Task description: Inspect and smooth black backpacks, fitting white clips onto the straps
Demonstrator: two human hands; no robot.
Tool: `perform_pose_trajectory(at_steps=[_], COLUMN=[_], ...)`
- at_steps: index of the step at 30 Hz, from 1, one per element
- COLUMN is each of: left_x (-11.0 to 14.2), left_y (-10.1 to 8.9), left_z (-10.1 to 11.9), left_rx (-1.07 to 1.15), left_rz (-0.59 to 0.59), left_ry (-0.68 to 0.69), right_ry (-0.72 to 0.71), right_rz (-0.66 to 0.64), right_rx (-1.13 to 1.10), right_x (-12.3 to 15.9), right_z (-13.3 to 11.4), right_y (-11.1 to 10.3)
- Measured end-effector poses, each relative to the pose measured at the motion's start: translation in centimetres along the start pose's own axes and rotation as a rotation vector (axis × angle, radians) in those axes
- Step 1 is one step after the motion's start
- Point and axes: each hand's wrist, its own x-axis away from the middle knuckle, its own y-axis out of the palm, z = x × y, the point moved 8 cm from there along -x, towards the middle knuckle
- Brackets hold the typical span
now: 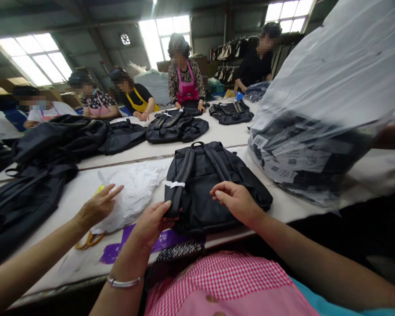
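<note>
A black backpack (200, 193) lies on the table in front of me, its shoulder straps facing up. White wrapping (175, 184) goes round its left strap. My left hand (151, 224), with a silver bangle at the wrist, pinches the lower end of that strap at the bag's near left corner. Over the middle of the bag, my right hand (238, 202) has its fingers curled and the thumb close to them; whatever may be between them is hidden. A heap of thin white sheets (134, 191) lies left of the backpack.
A co-worker's hand (100, 204) reaches in from the left over the sheets. Black bags (62, 136) pile up at the left. A big clear plastic bag (316, 109) of packed goods stands at the right. Several people work across the table (230, 134). Purple tape (167, 239) lies near the edge.
</note>
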Motion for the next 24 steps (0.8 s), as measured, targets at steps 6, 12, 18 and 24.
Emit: perform_pose_trajectory(at_steps=[6, 12, 18, 24], left_x=[0.1, -0.7, -0.6, -0.4], left_y=[-0.3, -0.1, -0.3, -0.3], left_z=[0.5, 0.4, 1.7, 2.2], left_rx=[-0.146, -0.461, -0.721, -0.72], left_rz=[0.039, 0.188, 0.342, 0.299], left_ry=[0.031, 0.147, 0.35, 0.344], right_ry=[-0.235, -0.304, -0.328, -0.356], right_rz=[0.226, 0.093, -0.018, -0.01], right_rx=[0.486, 0.725, 0.992, 0.939], right_x=[-0.4, 0.3, 1.2, 1.2], right_z=[-0.6, 4.1, 6.3, 5.9], right_y=[-8.1, -7.5, -5.1, -5.7])
